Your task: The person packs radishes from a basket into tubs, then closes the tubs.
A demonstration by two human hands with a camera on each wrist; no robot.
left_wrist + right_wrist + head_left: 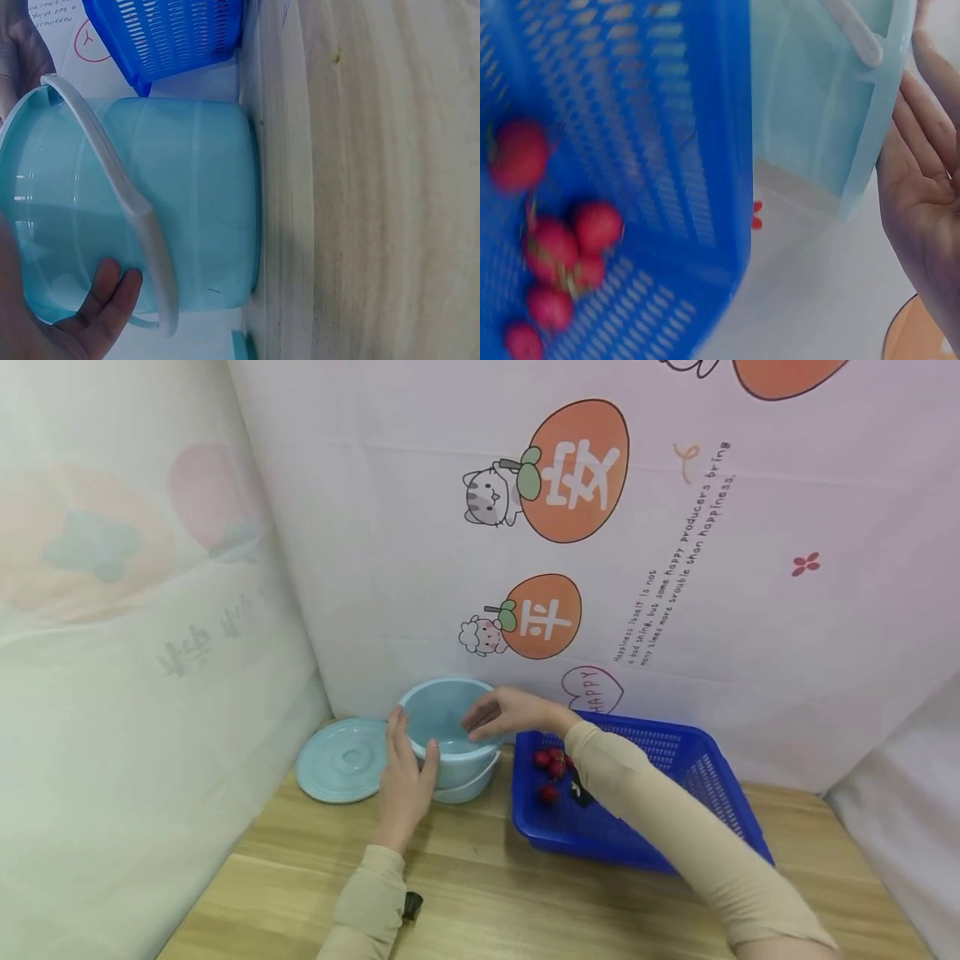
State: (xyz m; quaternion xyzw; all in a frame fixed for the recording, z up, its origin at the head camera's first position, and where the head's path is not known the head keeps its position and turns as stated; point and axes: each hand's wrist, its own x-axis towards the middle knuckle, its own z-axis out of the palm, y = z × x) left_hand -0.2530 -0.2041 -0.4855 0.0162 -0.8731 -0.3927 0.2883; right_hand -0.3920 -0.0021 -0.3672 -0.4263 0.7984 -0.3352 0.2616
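Observation:
A light blue bucket with a white handle stands on the table near the wall. My left hand rests against its near left side, fingers straight and thumb near the rim. In the left wrist view two fingertips lie against the bucket wall. My right hand reaches over the right rim, its fingers pointing into the bucket opening. The right wrist view shows its palm bare beside the rim. Several red radishes lie in the blue basket to the right.
A round light blue lid lies left of the bucket. The basket stands close on the bucket's right, under my right forearm. White printed cloth hangs behind and at both sides. The wooden table extends in front.

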